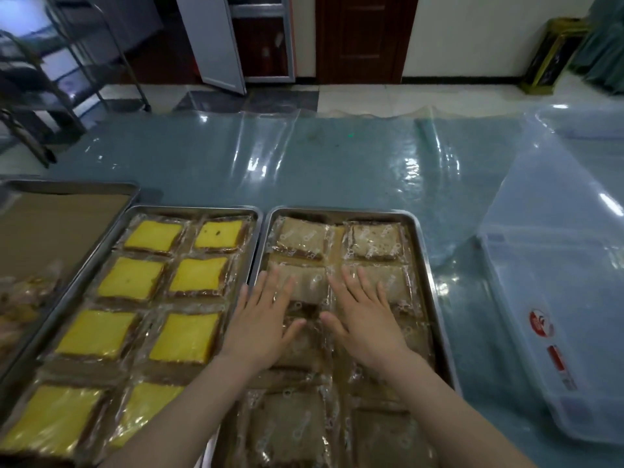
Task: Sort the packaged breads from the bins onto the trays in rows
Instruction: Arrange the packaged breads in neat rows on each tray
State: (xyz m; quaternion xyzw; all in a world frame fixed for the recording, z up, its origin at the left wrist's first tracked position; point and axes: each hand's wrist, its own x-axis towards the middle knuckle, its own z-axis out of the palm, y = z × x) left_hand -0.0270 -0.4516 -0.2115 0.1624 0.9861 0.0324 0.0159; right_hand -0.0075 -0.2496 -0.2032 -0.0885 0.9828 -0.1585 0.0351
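Two steel trays lie side by side in front of me. The middle tray holds several packaged yellow bread slices in two columns. The right tray holds several packaged brown bread slices, also in two columns. My left hand lies flat with straight fingers on the brown packs of the left column. My right hand lies flat the same way on the packs of the right column. Neither hand grips a pack. My forearms hide part of the nearer packs.
A third tray at far left has a brown liner and some loose packaged breads at its near end. A clear plastic bin stands at the right. Wrinkled clear film covers the blue table. A metal rack stands beyond.
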